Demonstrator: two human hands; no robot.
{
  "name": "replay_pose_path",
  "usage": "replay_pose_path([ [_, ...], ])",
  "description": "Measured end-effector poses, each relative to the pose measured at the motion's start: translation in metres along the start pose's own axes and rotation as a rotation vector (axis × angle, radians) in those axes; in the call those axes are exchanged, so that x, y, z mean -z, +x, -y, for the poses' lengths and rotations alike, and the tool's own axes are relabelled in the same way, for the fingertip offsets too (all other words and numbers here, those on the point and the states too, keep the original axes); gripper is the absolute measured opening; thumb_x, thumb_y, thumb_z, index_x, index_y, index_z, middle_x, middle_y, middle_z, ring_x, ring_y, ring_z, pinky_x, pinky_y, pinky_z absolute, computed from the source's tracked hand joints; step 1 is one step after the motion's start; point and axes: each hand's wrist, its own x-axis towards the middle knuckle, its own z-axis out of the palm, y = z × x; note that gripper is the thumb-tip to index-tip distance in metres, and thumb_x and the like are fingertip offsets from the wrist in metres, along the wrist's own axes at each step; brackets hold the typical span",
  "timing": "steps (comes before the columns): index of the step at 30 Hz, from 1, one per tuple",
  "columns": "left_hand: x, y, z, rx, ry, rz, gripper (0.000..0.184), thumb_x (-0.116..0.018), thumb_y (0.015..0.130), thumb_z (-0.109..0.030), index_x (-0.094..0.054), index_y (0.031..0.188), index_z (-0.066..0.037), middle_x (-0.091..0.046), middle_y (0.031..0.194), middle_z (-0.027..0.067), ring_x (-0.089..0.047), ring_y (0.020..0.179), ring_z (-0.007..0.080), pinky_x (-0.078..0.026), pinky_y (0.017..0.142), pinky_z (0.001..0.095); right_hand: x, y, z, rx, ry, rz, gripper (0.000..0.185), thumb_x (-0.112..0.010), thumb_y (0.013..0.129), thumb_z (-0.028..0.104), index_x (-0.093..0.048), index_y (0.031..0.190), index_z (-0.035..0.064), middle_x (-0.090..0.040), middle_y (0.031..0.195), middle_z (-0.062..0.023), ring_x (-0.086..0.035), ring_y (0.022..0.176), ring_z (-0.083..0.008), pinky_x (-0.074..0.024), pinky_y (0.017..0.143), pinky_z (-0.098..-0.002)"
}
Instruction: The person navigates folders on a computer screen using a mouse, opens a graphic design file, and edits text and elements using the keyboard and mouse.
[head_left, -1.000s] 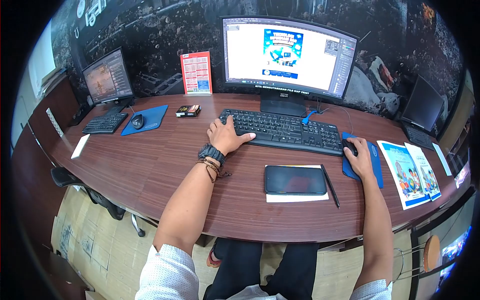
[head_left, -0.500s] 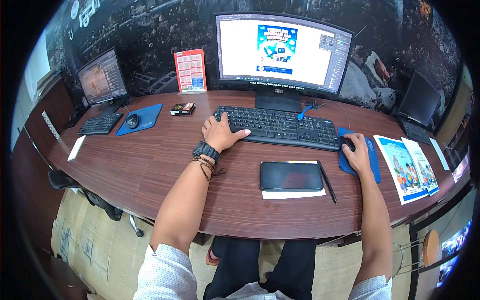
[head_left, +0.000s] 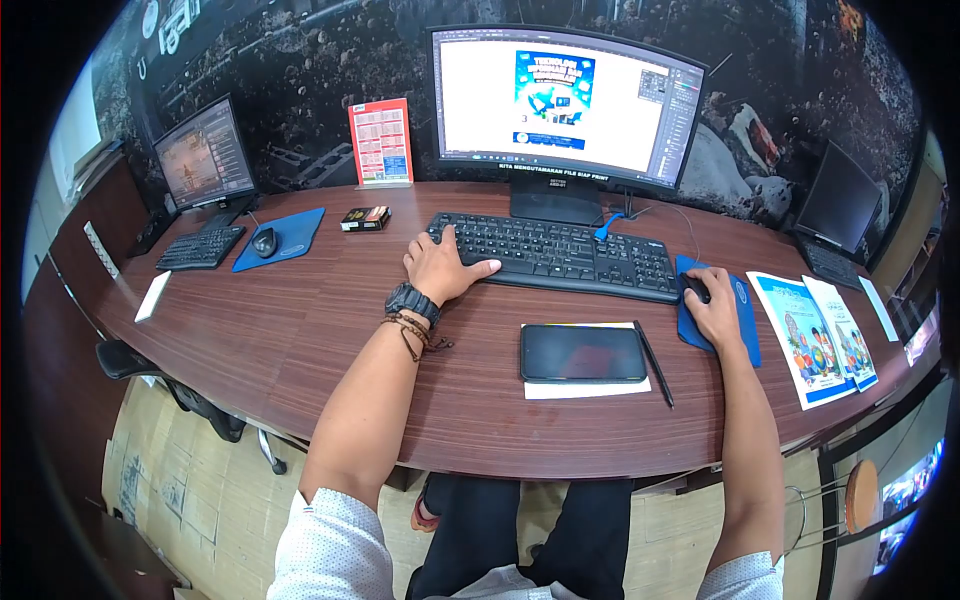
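My left hand [head_left: 440,268] rests on the left end of a black keyboard [head_left: 560,252], fingers spread over the keys and thumb stretched along the front edge. My right hand [head_left: 715,305] is curved over a black computer mouse [head_left: 697,289], which it mostly covers, on a blue mouse pad [head_left: 748,335]. Behind the keyboard stands a wide curved monitor [head_left: 620,110] showing a blue poster layout in an editing window. Between my forearms lies a dark-screened phone [head_left: 583,353] on a sheet of paper [head_left: 590,389], with a black pen [head_left: 655,365] beside it.
Printed booklets [head_left: 800,340] lie to the right, before a dark monitor [head_left: 840,198]. On the left are a second monitor [head_left: 205,155], a keyboard [head_left: 202,247] and a mouse [head_left: 264,242]. A small box [head_left: 366,218] and a red-framed calendar [head_left: 382,142] stand behind my left hand.
Some graphics within the poster on the monitor look slightly different. Both hands stay in place on the keyboard and the mouse.
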Motion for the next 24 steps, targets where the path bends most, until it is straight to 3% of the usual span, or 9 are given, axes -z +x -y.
replay_pose_path([
  [24,-0.001,0.000,0.001,-0.006,-0.015,-0.014,0.110,-0.072,0.071,-0.076,-0.043,0.146,-0.001,-0.043,0.139,0.0339,-0.039,0.132,0.0485,-0.032,0.110,0.0552,0.000,0.000,0.005,-0.139,-0.063,-0.042,0.033,-0.066,0.079,0.019,-0.068,0.110,0.0069,-0.058,0.121,-0.0177,-0.057,0.115,-0.0383,-0.0456,0.100,-0.0450],
])
